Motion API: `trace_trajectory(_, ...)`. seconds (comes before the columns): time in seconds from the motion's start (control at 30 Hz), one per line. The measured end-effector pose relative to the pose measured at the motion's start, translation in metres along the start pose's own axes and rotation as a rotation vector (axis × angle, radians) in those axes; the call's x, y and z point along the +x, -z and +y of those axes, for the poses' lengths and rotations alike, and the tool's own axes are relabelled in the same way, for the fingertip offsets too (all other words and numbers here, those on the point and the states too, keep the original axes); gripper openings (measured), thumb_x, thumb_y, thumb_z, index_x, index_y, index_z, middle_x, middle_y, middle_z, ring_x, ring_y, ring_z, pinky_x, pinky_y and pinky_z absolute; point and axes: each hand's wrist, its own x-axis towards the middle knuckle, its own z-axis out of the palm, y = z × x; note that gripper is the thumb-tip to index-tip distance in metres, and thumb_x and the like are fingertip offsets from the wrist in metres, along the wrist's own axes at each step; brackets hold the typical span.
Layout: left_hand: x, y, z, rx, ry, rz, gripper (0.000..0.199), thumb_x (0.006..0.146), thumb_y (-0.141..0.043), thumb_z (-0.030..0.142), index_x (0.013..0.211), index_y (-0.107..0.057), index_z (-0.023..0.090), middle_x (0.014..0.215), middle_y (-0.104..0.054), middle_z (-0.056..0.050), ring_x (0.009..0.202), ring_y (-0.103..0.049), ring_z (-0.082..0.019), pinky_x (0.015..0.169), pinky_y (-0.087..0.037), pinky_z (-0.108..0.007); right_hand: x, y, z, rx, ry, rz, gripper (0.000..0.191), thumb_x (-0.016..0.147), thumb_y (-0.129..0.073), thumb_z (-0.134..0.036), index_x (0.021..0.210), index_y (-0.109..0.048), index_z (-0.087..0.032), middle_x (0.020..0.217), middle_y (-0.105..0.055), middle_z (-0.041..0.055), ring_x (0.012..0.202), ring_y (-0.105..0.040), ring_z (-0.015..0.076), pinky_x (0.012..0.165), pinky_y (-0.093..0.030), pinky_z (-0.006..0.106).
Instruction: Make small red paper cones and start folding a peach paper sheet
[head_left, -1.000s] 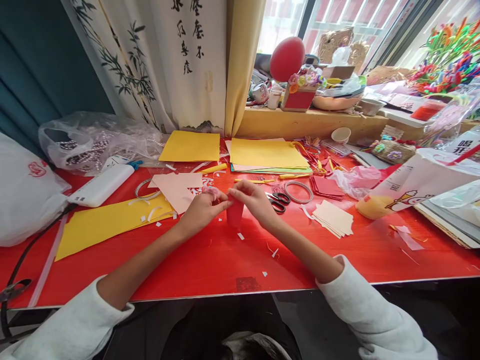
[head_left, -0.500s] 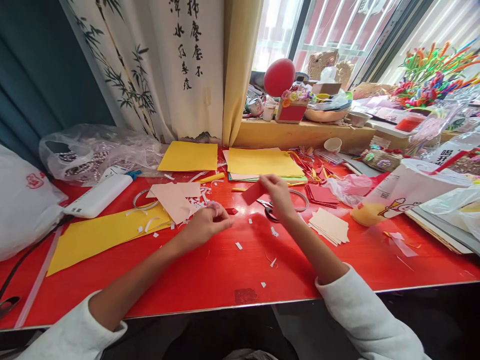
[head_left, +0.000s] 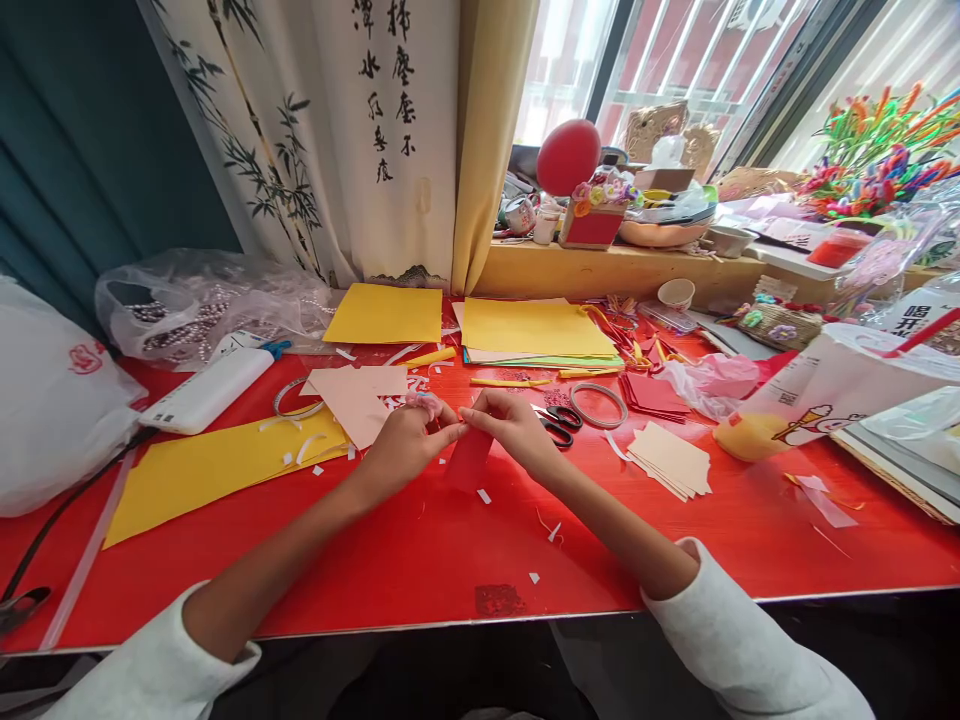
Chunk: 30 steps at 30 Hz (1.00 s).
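A small red piece of paper (head_left: 469,462) hangs from my two hands, which meet above the middle of the table. My right hand (head_left: 511,425) pinches its upper part between thumb and fingers. At the same upper edge, the thumb and fingertips of my left hand (head_left: 409,440) close from the other side. A pale pink and bluish thing (head_left: 424,403) shows at the left fingers; what it is I cannot make out. Black-handled scissors (head_left: 561,420) lie just right of my right hand, beside a roll of tape (head_left: 598,404).
Yellow sheets (head_left: 532,328) lie at the back, and a yellow strip (head_left: 217,470) at the left. Cream cards (head_left: 670,460) and red cards (head_left: 654,394) lie to the right, near a tilted drink cup (head_left: 825,390). White paper scraps dot the red table (head_left: 360,570).
My right hand has moved left and down with the red paper, meeting my left hand. The paper now hangs downward, and the scissors are more exposed.
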Motion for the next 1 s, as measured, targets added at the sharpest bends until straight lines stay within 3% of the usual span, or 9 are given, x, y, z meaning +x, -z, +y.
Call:
trace_trajectory(0.2, -0.001, 0.0, 0.002, 0.033, 0.016, -0.059, 0.029, 0.085, -0.053, 0.044, 0.074, -0.061, 0.018, 0.076, -0.06, 0.0, 0.075, -0.053, -0.015, 0.075, -0.04, -0.03, 0.0, -0.003, 0.002, 0.023, -0.027, -0.001, 0.031, 0.079, -0.063, -0.04, 0.062, -0.049, -0.018, 0.063, -0.052, -0.0018, 0.061, -0.046, 0.012, 0.058, -0.033, 0.026)
trace_trajectory(0.3, -0.001, 0.003, 0.006, -0.006, 0.03, -0.079, 0.029, 0.085, -0.052, 0.043, 0.071, -0.058, 0.018, 0.072, -0.056, 0.001, 0.074, -0.051, -0.014, 0.078, -0.039, -0.03, 0.004, 0.0, 0.003, 0.003, -0.007, 0.06, 0.031, 0.079, -0.062, -0.043, 0.063, -0.05, -0.019, 0.064, -0.052, -0.0012, 0.063, -0.046, 0.0127, 0.06, -0.035, 0.026)
trace_trajectory(0.47, -0.005, 0.003, 0.011, -0.065, 0.02, -0.136, 0.026, 0.081, -0.056, 0.04, 0.068, -0.056, 0.018, 0.074, -0.059, 0.0, 0.075, -0.054, -0.015, 0.075, -0.041, -0.029, 0.017, 0.038, 0.012, 0.006, 0.055, 0.444, 0.035, 0.077, -0.062, -0.045, 0.061, -0.044, -0.02, 0.061, -0.043, -0.0035, 0.061, -0.039, 0.0119, 0.061, -0.033, 0.027)
trace_trajectory(0.53, -0.006, 0.003, 0.013, -0.062, 0.017, -0.148, 0.027, 0.082, -0.056, 0.04, 0.067, -0.056, 0.018, 0.074, -0.059, 0.0, 0.073, -0.054, -0.014, 0.073, -0.041, -0.028, 0.019, 0.048, 0.012, -0.004, 0.024, 0.517, 0.035, 0.076, -0.063, -0.046, 0.061, -0.045, -0.02, 0.062, -0.044, -0.0033, 0.061, -0.039, 0.0119, 0.062, -0.033, 0.027)
trace_trajectory(0.63, -0.004, 0.005, 0.012, -0.002, 0.007, -0.034, 0.028, 0.085, -0.053, 0.042, 0.073, -0.061, 0.018, 0.079, -0.063, -0.001, 0.078, -0.056, -0.015, 0.08, -0.041, -0.03, 0.015, 0.041, 0.008, 0.027, 0.012, 0.384, 0.036, 0.076, -0.064, -0.046, 0.061, -0.046, -0.02, 0.06, -0.043, -0.0035, 0.059, -0.038, 0.0115, 0.06, -0.031, 0.027)
trace_trajectory(0.7, -0.003, 0.005, 0.011, 0.07, 0.002, 0.025, 0.027, 0.087, -0.052, 0.043, 0.082, -0.064, 0.019, 0.086, -0.066, -0.002, 0.083, -0.057, -0.017, 0.084, -0.041, -0.031, 0.009, 0.025, 0.004, 0.063, -0.007, 0.202, 0.035, 0.077, -0.064, -0.047, 0.062, -0.048, -0.019, 0.06, -0.045, -0.0032, 0.06, -0.041, 0.0117, 0.059, -0.031, 0.027)
trace_trajectory(0.8, -0.003, 0.004, 0.006, 0.151, -0.017, -0.004, 0.028, 0.087, -0.05, 0.042, 0.083, -0.063, 0.018, 0.09, -0.068, -0.004, 0.085, -0.058, -0.018, 0.083, -0.042, -0.032, 0.001, 0.003, 0.001, 0.056, -0.01, 0.001, 0.035, 0.079, -0.064, -0.045, 0.062, -0.048, -0.019, 0.062, -0.05, -0.0021, 0.06, -0.043, 0.0116, 0.058, -0.031, 0.026)
trace_trajectory(1.0, -0.003, 0.0, 0.002, 0.148, -0.017, -0.023, 0.032, 0.086, -0.049, 0.042, 0.066, -0.052, 0.018, 0.073, -0.061, -0.002, 0.073, -0.055, -0.016, 0.075, -0.043, -0.031, -0.004, -0.008, 0.006, -0.056, 0.038, -0.038, 0.03, 0.083, -0.06, -0.041, 0.066, -0.05, -0.019, 0.065, -0.054, -0.0008, 0.062, -0.046, 0.0129, 0.058, -0.034, 0.027)
